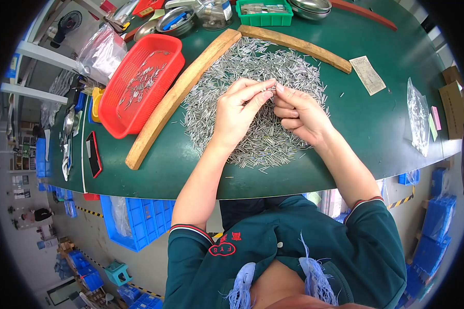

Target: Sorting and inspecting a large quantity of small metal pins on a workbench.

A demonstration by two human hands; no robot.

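Observation:
Both hands meet over a wide pile of small silvery metal pins (216, 118) spread on the green table. My left hand (238, 108) is closed in a pinch, thumb and forefinger on a few of these pins. Fingertip to fingertip with it, my right hand (301, 110) pinches at the same small pins, its other fingers curled in. The held pins are mostly hidden by the fingertips. To the left, a red plastic basket (108, 105) holds a loose scatter of similar pins.
Two wooden bars, one on the left (178, 105) and one at the back (299, 45), border the pile. A red-edged phone (94, 154) lies left. At the back stand a green tray (263, 19) and metal bowls (176, 23). A paper slip (367, 75) and a plastic bag (417, 118) lie right.

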